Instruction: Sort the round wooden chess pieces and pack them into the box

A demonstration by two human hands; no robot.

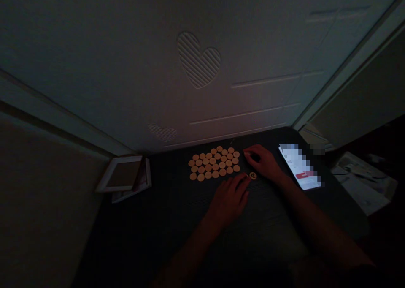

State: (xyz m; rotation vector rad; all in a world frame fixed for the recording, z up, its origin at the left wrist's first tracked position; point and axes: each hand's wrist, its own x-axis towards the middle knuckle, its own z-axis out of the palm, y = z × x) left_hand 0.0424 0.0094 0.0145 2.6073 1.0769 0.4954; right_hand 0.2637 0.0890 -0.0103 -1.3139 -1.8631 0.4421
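Flat round tan discs (215,167) lay in close rows on dark counter (164,220), centre of frame. Left hand (226,199) reached just below rows, fingers narrowly spread, tips beside single tan disc with dark marking (252,175), right of centre. Right hand (263,161) hovered or rested above it, fingers curled narrow; grip could not be told. Lit white phone (299,166) lay right.

Dim room; pale wall (126,60) with embossed hearts (199,60); dark tabletop (152,233).
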